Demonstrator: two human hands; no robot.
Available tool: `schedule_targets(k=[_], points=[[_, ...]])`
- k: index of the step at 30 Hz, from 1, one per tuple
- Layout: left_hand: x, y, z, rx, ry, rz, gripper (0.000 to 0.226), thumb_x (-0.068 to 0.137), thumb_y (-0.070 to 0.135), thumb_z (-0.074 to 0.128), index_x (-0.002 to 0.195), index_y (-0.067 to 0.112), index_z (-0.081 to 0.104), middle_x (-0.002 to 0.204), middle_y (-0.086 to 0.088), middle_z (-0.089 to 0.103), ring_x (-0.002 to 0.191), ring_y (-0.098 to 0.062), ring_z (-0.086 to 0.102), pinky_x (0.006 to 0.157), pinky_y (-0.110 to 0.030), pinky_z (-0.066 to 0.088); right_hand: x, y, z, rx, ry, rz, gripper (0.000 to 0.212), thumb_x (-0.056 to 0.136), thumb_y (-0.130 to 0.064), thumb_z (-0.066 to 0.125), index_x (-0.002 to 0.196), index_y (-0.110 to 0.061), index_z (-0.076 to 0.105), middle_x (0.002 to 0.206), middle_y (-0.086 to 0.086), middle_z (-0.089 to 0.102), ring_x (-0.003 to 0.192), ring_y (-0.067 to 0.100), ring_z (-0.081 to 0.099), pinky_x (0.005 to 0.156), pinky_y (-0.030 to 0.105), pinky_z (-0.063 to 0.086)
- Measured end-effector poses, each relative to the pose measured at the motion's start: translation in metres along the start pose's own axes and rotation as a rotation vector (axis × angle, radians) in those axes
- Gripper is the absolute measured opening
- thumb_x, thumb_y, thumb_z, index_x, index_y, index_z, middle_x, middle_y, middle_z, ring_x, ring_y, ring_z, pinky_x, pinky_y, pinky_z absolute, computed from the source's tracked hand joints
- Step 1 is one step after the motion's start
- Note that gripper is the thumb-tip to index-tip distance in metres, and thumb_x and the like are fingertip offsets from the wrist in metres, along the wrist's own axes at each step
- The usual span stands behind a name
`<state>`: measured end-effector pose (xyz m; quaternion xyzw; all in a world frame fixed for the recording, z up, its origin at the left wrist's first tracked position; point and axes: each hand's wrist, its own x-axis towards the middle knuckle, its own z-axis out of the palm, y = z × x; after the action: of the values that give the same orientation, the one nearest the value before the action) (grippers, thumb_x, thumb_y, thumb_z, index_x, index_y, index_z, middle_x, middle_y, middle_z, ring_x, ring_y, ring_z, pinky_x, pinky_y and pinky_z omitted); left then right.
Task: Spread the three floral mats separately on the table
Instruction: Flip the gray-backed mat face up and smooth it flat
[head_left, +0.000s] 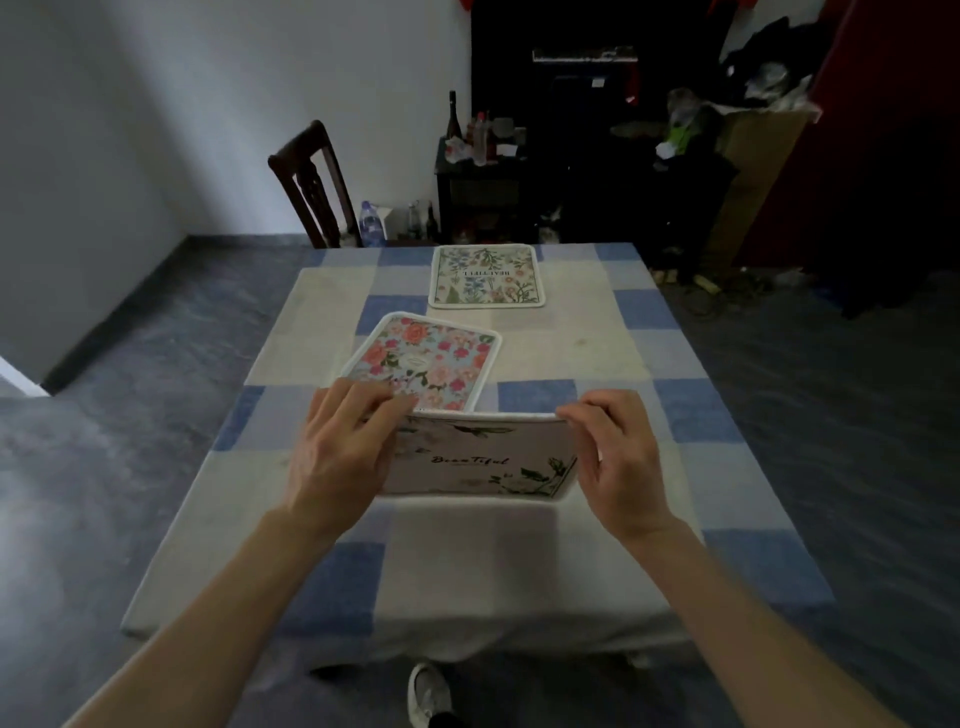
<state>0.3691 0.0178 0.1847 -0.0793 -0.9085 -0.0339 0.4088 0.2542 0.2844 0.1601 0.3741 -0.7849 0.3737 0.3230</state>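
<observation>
White mat (483, 462) — top edge pinched.

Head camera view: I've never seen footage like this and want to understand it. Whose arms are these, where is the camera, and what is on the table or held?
No machine here: a person wears a wide-angle camera on the head, looking forward and down, so the two bare arms are their own. The left hand and right hand each grip the far edge of a white mat printed "Beautiful", raising that edge off the checked table. Just beyond is a mat with pink roses, its near edge hidden behind the white mat and the left hand. A third mat, with blue and orange flowers, lies flat near the table's far edge, apart from the others.
</observation>
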Motion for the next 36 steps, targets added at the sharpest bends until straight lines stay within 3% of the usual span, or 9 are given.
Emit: schedule_targets(k=[12, 24, 27, 33, 36], points=[[-0.022, 0.025, -0.015, -0.009, -0.017, -0.085, 0.02, 0.096, 0.021, 0.053, 0.102, 0.006, 0.065, 0.102, -0.013, 0.061, 0.092, -0.03, 0.055, 0.075, -0.04, 0.043, -0.027, -0.018, -0.014, 0.011, 0.001, 0.062, 0.018, 0.097, -0.01, 0.056, 0.102, 0.0, 0.07, 0.097, 0.013, 0.059, 0.094, 0.024, 0.055, 0.079, 0.031, 0.049], [-0.018, -0.046, 0.064, -0.071, -0.172, -0.155, 0.014, 0.088, 0.014, 0.056, 0.1, 0.008, 0.062, 0.099, -0.011, 0.061, 0.091, -0.032, 0.057, 0.074, -0.043, 0.047, 0.002, 0.019, 0.062, -0.064, -0.141, 0.142, 0.019, 0.097, -0.011, 0.054, 0.1, -0.003, 0.07, 0.096, 0.009, 0.059, 0.092, 0.024, 0.054, 0.079, 0.036, 0.05], [-0.014, -0.062, 0.087, -0.107, -0.221, -0.158, 0.019, 0.08, 0.007, 0.07, 0.098, 0.008, 0.063, 0.097, -0.012, 0.062, 0.087, -0.032, 0.058, 0.072, -0.045, 0.05, 0.008, 0.034, 0.082, -0.107, -0.177, 0.18, 0.013, 0.093, -0.005, 0.059, 0.099, -0.003, 0.07, 0.095, 0.009, 0.059, 0.092, 0.024, 0.055, 0.078, 0.039, 0.05], [-0.014, -0.079, 0.119, -0.162, -0.329, -0.242, 0.023, 0.073, -0.002, 0.075, 0.09, 0.01, 0.066, 0.09, -0.008, 0.061, 0.083, -0.03, 0.056, 0.071, -0.039, 0.044, 0.0, 0.052, 0.111, -0.185, -0.226, 0.229, 0.017, 0.095, -0.013, 0.057, 0.095, -0.005, 0.072, 0.092, 0.009, 0.061, 0.088, 0.025, 0.055, 0.078, 0.036, 0.046], [-0.012, -0.081, 0.128, -0.189, -0.362, -0.22, 0.012, 0.077, 0.003, 0.071, 0.087, 0.01, 0.067, 0.086, -0.008, 0.06, 0.081, -0.03, 0.056, 0.069, -0.038, 0.043, -0.007, 0.059, 0.117, -0.206, -0.249, 0.283, 0.01, 0.092, -0.008, 0.063, 0.096, -0.006, 0.072, 0.093, 0.008, 0.062, 0.089, 0.026, 0.056, 0.078, 0.038, 0.048]])
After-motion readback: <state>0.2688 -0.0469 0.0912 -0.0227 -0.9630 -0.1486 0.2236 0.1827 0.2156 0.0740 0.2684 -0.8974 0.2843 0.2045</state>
